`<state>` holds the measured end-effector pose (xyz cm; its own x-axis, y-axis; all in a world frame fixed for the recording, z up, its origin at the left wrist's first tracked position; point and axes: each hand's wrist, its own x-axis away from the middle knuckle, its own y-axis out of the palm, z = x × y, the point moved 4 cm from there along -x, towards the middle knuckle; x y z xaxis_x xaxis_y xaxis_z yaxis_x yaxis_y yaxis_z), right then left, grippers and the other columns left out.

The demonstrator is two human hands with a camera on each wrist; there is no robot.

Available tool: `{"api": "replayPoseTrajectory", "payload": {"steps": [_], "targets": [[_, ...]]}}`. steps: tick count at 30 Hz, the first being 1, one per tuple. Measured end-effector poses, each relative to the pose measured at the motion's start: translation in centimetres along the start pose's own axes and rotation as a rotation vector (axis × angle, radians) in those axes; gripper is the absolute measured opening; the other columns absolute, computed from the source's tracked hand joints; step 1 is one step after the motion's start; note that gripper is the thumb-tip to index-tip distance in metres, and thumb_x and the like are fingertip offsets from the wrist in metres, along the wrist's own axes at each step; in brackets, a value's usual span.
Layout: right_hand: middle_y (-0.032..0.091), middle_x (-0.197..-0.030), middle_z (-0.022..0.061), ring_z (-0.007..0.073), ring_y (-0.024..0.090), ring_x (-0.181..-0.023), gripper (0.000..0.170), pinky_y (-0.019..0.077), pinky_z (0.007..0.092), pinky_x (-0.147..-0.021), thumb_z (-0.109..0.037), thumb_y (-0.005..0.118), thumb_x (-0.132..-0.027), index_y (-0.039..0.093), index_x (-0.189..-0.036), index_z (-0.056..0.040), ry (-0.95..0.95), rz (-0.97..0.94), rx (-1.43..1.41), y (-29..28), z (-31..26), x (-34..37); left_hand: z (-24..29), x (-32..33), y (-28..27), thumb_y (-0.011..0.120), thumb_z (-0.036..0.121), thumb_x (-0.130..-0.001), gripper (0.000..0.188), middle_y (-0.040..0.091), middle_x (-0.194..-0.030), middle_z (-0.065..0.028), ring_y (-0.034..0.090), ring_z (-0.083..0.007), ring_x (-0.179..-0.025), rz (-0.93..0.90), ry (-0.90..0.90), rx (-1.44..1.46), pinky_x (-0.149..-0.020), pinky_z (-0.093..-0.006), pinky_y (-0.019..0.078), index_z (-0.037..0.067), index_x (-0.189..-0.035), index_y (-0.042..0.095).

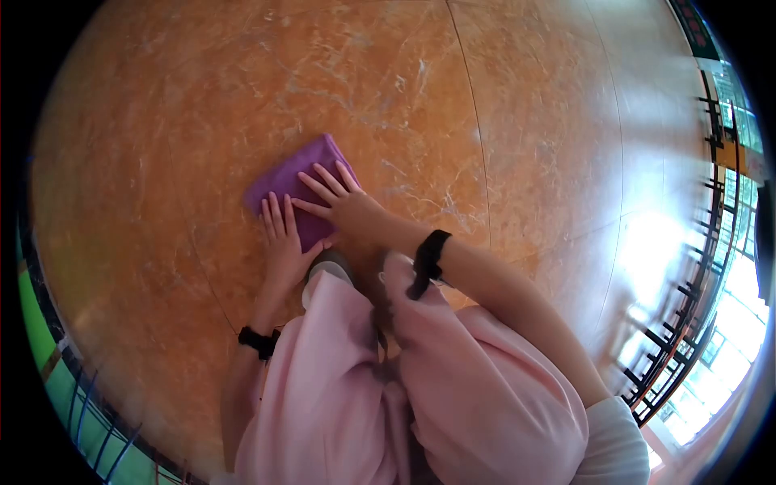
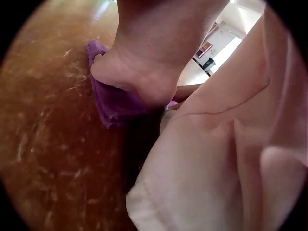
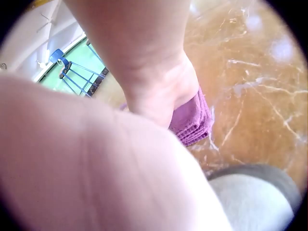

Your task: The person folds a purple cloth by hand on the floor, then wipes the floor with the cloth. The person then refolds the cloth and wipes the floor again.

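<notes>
A folded purple cloth (image 1: 303, 166) lies on the orange-brown marbled floor (image 1: 388, 105). My left hand (image 1: 283, 246) rests on its near left part with the fingers stretched forward. Over the right part, my right hand (image 1: 352, 208) presses down with straight, spread fingers, its thumb pointing toward the left fingertips. Several stacked layers show at the edge of the cloth (image 3: 196, 120) in the right wrist view. From the left wrist, the cloth (image 2: 118, 103) shows beneath the heel of the left hand (image 2: 139, 72), whose fingers are hidden there.
Pink-trousered knees (image 1: 493, 380) are bent close behind the hands. A shoe (image 1: 327, 265) stands right by the near edge of the cloth. Dark railings (image 1: 687, 323) and bright windows line the far right. A blue chair (image 3: 70, 70) stands by a green wall.
</notes>
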<state>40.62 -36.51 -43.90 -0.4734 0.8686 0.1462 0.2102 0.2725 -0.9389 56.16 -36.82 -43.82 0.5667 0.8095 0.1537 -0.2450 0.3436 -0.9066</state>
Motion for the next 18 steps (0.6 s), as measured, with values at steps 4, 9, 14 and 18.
{"api": "replayPoseTrajectory", "payload": {"steps": [4,9,14,18], "targets": [[0.020,-0.154,0.0038,0.0271,0.010,-0.143,0.074,0.0024,0.0527,-0.114,-0.068,0.047,-0.077,0.035,-0.142,-0.0332,-0.108,0.126,-0.001,0.4,1.8,-3.2,-1.0,-1.3,0.4,0.061,0.047,-0.083,0.093,0.005,-0.151,-0.0270,0.007,-0.0458,-0.138,0.090,-0.052,-0.021,-0.111,-0.0555,0.0099,0.002,-0.147,0.011],[0.021,-0.154,-0.0007,0.0223,0.011,-0.143,0.052,-0.0001,0.0480,-0.115,-0.054,0.033,-0.094,0.032,-0.143,-0.0368,0.017,0.186,0.225,-2.1,6.1,-6.4,-2.7,-7.6,-1.4,0.057,0.043,-0.087,0.082,0.010,-0.151,-0.0256,0.010,-0.0436,-0.139,0.175,0.016,0.010,-0.112,-0.0527,0.0127,0.005,-0.147,0.016],[0.023,-0.153,0.0016,0.0239,0.014,-0.142,0.052,-0.0001,0.0493,-0.115,-0.050,0.033,-0.096,0.027,-0.145,-0.0329,0.369,0.249,0.362,-4.7,15.3,-3.4,-1.6,-9.7,-6.1,0.047,0.025,-0.097,0.059,0.015,-0.153,-0.0177,0.011,-0.0327,-0.142,0.184,0.033,0.452,-0.114,-0.0440,0.0145,0.010,-0.147,0.020],[0.027,-0.150,0.0086,0.0321,0.017,-0.140,0.051,0.0046,0.0485,-0.115,-0.039,0.038,-0.097,0.030,-0.144,-0.0236,0.567,0.465,0.237,-5.5,22.4,6.7,-2.0,-7.3,-6.6,0.045,0.023,-0.098,0.055,0.019,-0.152,-0.0144,0.017,-0.0292,-0.141,0.131,-0.069,0.540,-0.113,-0.0418,0.0174,0.009,-0.146,0.023]]}}
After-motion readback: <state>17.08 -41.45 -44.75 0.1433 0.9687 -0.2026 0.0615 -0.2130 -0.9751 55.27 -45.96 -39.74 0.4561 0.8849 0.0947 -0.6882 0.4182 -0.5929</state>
